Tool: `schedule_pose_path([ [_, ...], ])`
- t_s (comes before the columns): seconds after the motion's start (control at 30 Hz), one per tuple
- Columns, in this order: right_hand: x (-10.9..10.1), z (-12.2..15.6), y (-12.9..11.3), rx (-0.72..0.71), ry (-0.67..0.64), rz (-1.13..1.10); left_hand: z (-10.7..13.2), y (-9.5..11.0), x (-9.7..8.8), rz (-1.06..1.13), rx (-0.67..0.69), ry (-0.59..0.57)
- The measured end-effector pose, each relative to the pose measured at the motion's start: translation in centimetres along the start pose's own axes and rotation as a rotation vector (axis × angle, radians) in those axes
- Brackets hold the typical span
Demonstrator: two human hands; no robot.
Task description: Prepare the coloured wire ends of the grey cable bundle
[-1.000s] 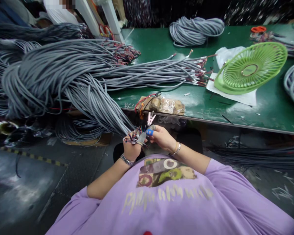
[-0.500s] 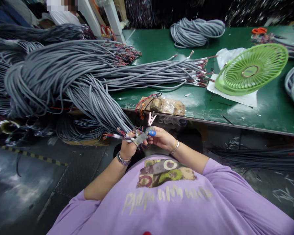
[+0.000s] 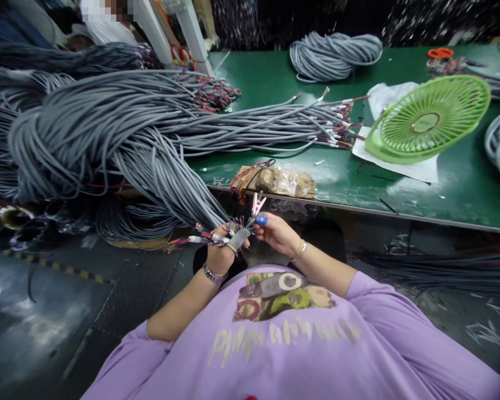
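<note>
Grey cables [image 3: 183,189] hang down off the bench toward me, and their stripped ends show thin coloured wires [image 3: 242,222]. My left hand [image 3: 223,253] is closed around a cable end, its thumb covered in grey. One wire bundle with a white wrap [image 3: 194,240] sticks out to the left of that hand. My right hand [image 3: 277,233], with a blue wrap on a finger, pinches at the tips of the coloured wires just right of my left hand. Just beyond the fingers stands a pale pink clothespin [image 3: 258,204] at the bench edge.
On the green bench [image 3: 258,66] lie more grey cables [image 3: 250,130] and a coiled cable [image 3: 335,55]. A green fan [image 3: 427,119] stands at the right on white paper. Near the front edge is a taped wooden block [image 3: 281,180]. Another person [image 3: 108,25] is at the back left.
My right hand has drawn slightly away from my left thumb, so the coloured wires between them show more. The white-wrapped bundle at my left hand has shifted a little left and down.
</note>
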State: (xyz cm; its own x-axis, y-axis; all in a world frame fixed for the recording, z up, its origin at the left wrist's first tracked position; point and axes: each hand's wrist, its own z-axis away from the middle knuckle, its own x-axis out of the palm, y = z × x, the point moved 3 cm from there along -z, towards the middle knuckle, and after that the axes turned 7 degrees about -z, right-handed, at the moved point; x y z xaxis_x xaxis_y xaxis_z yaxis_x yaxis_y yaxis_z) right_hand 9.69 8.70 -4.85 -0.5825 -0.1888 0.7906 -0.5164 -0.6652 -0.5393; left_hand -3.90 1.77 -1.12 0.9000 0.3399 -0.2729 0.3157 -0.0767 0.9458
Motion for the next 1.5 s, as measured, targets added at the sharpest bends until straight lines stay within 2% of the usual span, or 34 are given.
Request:
schedule_pose_path([
  [0.17, -0.2, -0.8, -1.2, -0.006, 0.030, 0.036, -0.1, 0.2, 0.7, 0.021, 0.020, 0.089],
  [0.3, 0.4, -1.4, -2.3, -0.216, 0.036, 0.229, -0.3, 0.4, 1.2, -0.007, 0.039, 0.174],
  [0.37, 0.5, -1.6, -2.5, -0.331, 0.095, 0.316, -0.4, 0.6, 1.5, -0.048, 0.047, 0.178],
  [0.43, 0.6, -1.9, -2.5, -0.369, 0.117, 0.316, -0.5, 0.9, 1.8, -0.072, 0.045, 0.164],
  [0.5, 0.9, -2.2, -2.2, -0.296, 0.081, 0.209, -0.6, 1.2, 2.0, -0.075, 0.036, 0.144],
  [0.57, 1.3, -2.6, -1.8, -0.164, 0.040, 0.062, -0.7, 1.4, 2.1, -0.072, 0.024, 0.126],
  [0.67, 1.6, -2.9, -1.6, -0.053, 0.047, -0.107, -0.7, 1.7, 2.1, -0.088, 0.022, 0.121],
  [0.83, 1.7, -3.3, -1.6, -0.077, 0.119, -0.230, -0.7, 1.8, 2.0, -0.159, 0.062, 0.100],
  [1.07, 1.9, -3.1, -1.5, -0.070, 0.141, -0.245, -0.4, 1.1, 1.5, -0.233, 0.090, 0.109],
  [1.3, 2.0, -2.7, -1.5, 0.007, 0.088, -0.245, -0.4, 1.7, 1.5, -0.150, 0.045, 0.073],
  [1.5, 0.8, -2.4, -1.3, 0.061, 0.047, -0.282, 0.1, 0.8, 0.6, -0.114, 0.029, 0.064],
])
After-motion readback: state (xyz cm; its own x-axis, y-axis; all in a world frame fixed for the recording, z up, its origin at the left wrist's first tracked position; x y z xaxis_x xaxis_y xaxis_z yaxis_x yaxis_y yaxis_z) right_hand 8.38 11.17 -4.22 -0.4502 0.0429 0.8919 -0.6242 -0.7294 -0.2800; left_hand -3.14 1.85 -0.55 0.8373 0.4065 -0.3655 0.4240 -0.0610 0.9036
